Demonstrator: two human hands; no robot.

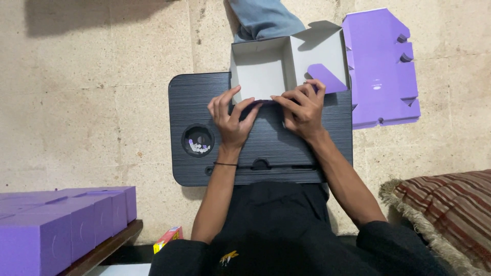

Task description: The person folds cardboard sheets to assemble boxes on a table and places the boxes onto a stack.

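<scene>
Head view, purple box (266,69), open, white inside

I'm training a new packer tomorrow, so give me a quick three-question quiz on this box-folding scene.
1. True or false: both hands press on the near wall of the open box.
2. Where does the stack of flat purple blanks lie: A) on the lap desk, B) on the floor to the right of the box, C) on the striped cushion?
3. What sits in the round cup hole of the black lap desk?

Key
1. True: the left hand and the right hand both rest on it.
2. B.
3. Small pale pieces, too small to identify.
</scene>
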